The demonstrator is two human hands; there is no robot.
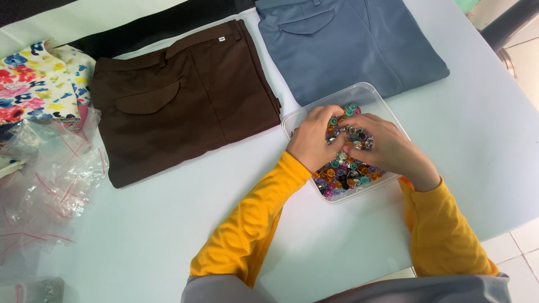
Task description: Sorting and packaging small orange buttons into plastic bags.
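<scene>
Both my hands reach into a clear plastic tray (pixel 368 95) filled with several small coloured beads or buttons (pixel 343 175). My left hand (pixel 311 139) rests on the left side of the pile, fingers curled among the pieces. From the right, my right hand (pixel 387 148) lies over the pile with its fingertips meeting the left hand's. Whether either hand pinches a piece is hidden by the fingers. Yellow sleeves cover both forearms.
Folded brown trousers (pixel 185 95) lie left of the tray and folded grey-blue trousers (pixel 348 45) behind it. A floral cloth (pixel 33 84) and crumpled clear plastic bags (pixel 45 179) sit at the far left. The table's right edge (pixel 505 224) meets tiled floor.
</scene>
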